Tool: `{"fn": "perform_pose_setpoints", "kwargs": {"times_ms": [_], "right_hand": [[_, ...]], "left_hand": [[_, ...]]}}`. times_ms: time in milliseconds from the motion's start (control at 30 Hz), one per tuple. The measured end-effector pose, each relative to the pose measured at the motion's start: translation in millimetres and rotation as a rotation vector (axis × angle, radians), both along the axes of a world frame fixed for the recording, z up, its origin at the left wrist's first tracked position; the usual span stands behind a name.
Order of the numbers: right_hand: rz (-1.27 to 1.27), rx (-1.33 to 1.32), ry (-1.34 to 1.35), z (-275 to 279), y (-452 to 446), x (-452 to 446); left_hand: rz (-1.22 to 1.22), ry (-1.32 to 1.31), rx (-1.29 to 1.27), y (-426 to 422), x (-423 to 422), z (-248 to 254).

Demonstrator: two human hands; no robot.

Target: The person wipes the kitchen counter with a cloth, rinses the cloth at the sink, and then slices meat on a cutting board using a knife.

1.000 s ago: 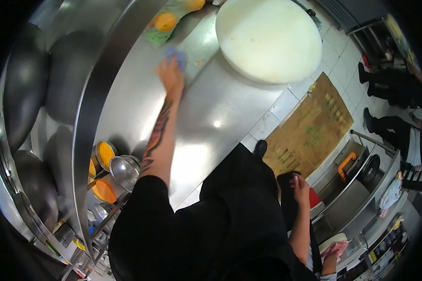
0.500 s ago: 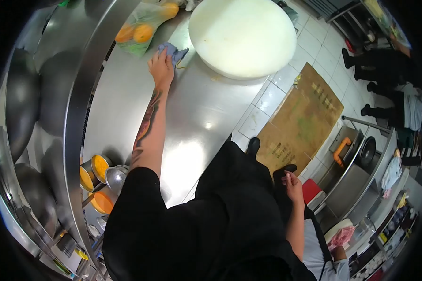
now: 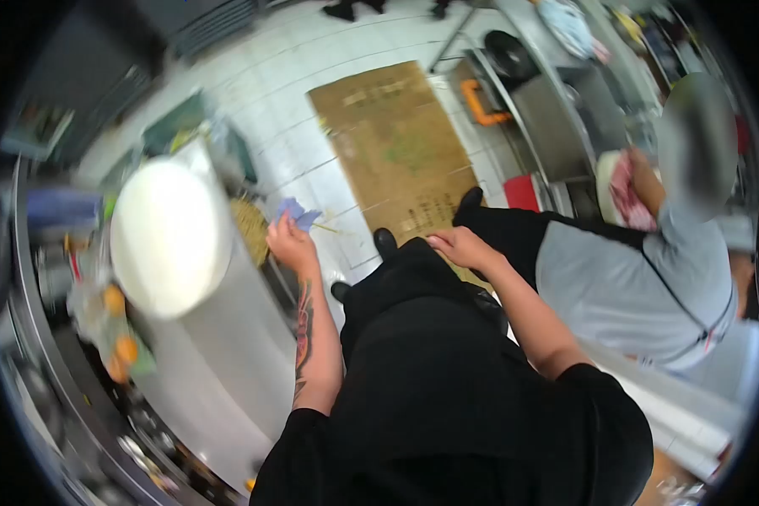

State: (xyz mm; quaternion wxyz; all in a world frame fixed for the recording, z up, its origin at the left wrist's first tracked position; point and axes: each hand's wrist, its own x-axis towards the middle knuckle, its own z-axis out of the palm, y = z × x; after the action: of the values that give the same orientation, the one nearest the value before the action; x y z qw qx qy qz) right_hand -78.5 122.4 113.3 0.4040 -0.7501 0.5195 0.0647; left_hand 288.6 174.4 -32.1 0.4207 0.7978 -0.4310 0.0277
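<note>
a person's left hand (image 3: 291,244) is gripping a crumpled, blue-violet cloth (image 3: 298,212) between bent fingers, with the cloth bunching out past them. the cloth is hanging apart from the long, shiny steel counter (image 3: 215,379), on the side of the pale tiled floor (image 3: 270,93). the right hand (image 3: 467,250) is curling against black clothing (image 3: 430,337); i cannot tell whether it is pinching any. a thick, round, white board (image 3: 173,239) and a clear plastic bag (image 3: 141,364) of orange fruit (image 3: 126,349) are sitting on the counter. the cloth work is seemingly pausing: the cloth is not yet being put down, and how much is remaining is not showing.
</note>
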Motion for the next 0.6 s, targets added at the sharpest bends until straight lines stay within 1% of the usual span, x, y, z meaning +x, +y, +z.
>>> {"fn": "perform_pose_setpoints", "kwargs": {"times_ms": [33,67,100,133,167,200,267,300,333,367,400,433,467,500,533,567,600], "right_hand": [[-0.062,-0.022,-0.004,0,-10,-11],[-0.139,-0.057,-0.106,0,-21,-23],[-0.205,-0.098,-0.21,1,-37,-35],[-0.295,-0.054,-0.272,6,-51,-47],[-0.331,-0.078,-0.272,6,-66,-66],[-0.348,-0.135,-0.275,3,-81,-86],[-0.396,-0.223,-0.234,2,-114,-122],[-0.43,-0.236,-0.242,6,-128,-140],[-0.515,-0.277,-0.244,13,-143,-155],[-0.601,-0.321,-0.241,21,-158,-170],[-0.682,-0.299,-0.304,29,-171,-182],[-0.713,-0.325,-0.299,34,-186,-195],[-0.762,-0.338,-0.347,39,-200,-207],[-0.808,-0.351,-0.399,42,-214,-216],[-0.836,-0.398,-0.416,49,-228,-223],[-0.867,-0.421,-0.412,51,-242,-230],[-0.908,-0.401,-0.438,52,-256,-236]], "left_hand": [[-0.016,0.044,-0.008,-34,-4,-5],[-0.01,0.05,-0.088,-60,-7,4],[-0.013,-0.055,-0.116,-82,-2,4],[-0.126,-0.071,-0.048,-97,9,5],[-0.204,-0.092,0.064,-113,37,-34],[-0.03,0.183,0.077,-125,60,-82],[0.112,0.157,0.251,-150,66,-28],[0.044,0.018,0.159,-160,66,-23],[-0.043,0.005,0.14,-171,69,-14],[-0.042,0.053,0.182,-180,70,-8],[0.013,0.156,0.24,-189,60,10],[0.072,0.156,0.219,-198,62,1],[0.098,0.252,0.228,-207,58,3],[0.131,0.275,0.294,-217,60,-6],[0.082,0.314,0.272,-224,74,-34],[0.054,0.692,0.116,-237,62,-39],[0.06,0.794,0.076,-251,55,-50]]}}
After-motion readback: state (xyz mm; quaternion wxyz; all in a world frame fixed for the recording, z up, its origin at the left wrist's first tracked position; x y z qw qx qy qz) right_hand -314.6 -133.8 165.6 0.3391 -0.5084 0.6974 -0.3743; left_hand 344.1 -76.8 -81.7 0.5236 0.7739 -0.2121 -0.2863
